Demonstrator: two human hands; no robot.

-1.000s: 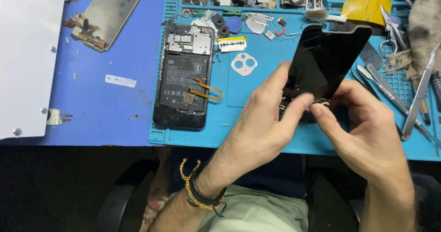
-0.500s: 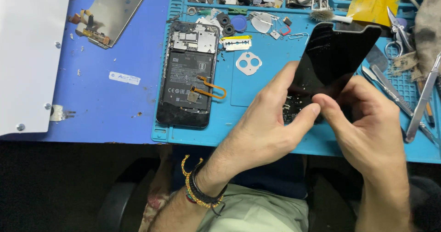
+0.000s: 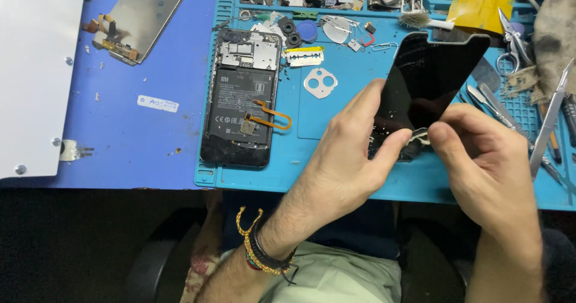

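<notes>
Blue repair mat point(image 3: 348, 108) on a cluttered bench, both hands working a black phone screen point(image 3: 433, 78).

Screen's tilted up off the mat, lower edge down between the fingers. Left hand point(image 3: 348, 159) pinches that bottom edge, thumb in front and fingers spread up the left side. Right hand point(image 3: 486, 159) has thumb and forefinger pressed together on the bottom corner. Opened phone body point(image 3: 240, 99) lies off to the left, well apart.

Screen point(image 3: 435, 75): glossy black. Mat point(image 3: 354, 108): teal-blue, on a darker blue table point(image 3: 150, 141). Flex cable point(image 3: 273, 116) orange; wrist cords point(image 3: 258, 252) yellow, black, red.
</notes>
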